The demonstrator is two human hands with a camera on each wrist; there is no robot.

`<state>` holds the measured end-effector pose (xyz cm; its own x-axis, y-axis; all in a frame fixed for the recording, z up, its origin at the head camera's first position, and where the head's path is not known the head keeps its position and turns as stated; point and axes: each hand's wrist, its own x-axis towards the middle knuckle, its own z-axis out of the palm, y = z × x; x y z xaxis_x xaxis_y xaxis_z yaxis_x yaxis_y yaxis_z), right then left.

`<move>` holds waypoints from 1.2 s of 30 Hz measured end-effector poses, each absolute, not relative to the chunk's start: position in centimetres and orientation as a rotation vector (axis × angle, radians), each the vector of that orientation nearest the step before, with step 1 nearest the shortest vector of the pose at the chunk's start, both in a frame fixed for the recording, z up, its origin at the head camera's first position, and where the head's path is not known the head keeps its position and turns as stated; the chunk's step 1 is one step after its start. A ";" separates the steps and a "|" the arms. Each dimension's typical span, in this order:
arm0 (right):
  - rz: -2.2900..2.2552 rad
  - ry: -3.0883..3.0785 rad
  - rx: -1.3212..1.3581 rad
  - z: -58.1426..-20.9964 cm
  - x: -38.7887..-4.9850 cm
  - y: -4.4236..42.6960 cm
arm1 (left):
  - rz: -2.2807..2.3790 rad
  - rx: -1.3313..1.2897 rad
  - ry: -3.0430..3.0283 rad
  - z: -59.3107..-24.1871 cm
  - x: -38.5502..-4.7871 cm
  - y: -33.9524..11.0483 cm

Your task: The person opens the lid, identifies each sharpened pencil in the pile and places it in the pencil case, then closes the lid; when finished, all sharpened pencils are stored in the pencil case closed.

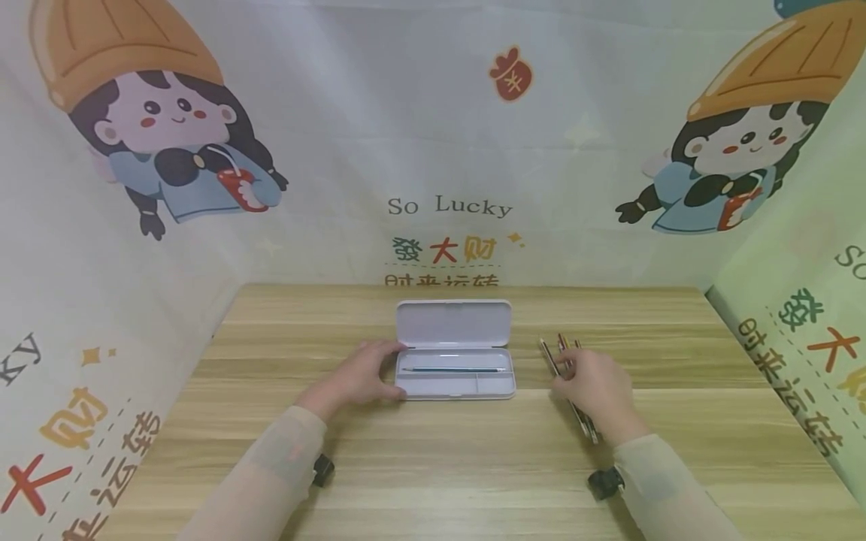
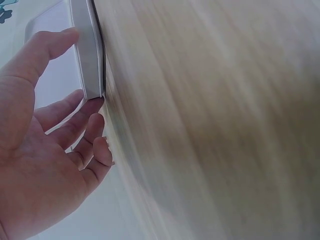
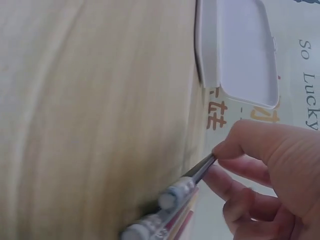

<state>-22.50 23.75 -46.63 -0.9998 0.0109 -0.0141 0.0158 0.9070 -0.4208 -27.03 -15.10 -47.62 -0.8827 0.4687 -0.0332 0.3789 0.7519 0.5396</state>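
Note:
A white pencil case [image 1: 433, 395] lies open on the table, its lid [image 1: 453, 324] raised at the back. One dark green pencil [image 1: 449, 370] lies in its long rear compartment. My left hand [image 1: 361, 372] holds the case by its left end, the thumb at the front corner and the fingers toward the back; the left wrist view shows the thumb [image 2: 62, 42] on the rim. To the right of the case, my right hand [image 1: 595, 387] pinches a pencil [image 3: 202, 166] between thumb and fingertips. Several other pencils [image 3: 145, 227] lie close beside it, partly hidden under the hand.
The wood-grain table [image 1: 446, 466] spreads around the case and pencils. A printed cloth [image 1: 338, 150] with cartoon figures and lettering hangs behind the table and along both sides. Dark wrist cameras [image 1: 604, 483] sit at both sleeves.

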 end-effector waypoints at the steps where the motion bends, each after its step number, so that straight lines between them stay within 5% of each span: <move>1: -0.691 3.066 0.019 -46.5 -22.5 23.7 | 0.806 0.678 2.782 -47.6 -27.1 -15.1; 14: -0.758 3.273 -0.160 -45.5 -23.1 22.5 | 0.810 0.664 2.788 -47.9 -27.0 -15.1; 36: -0.542 3.286 -1.248 -46.0 -26.7 18.8 | 0.809 0.626 2.783 -47.9 -27.1 -15.1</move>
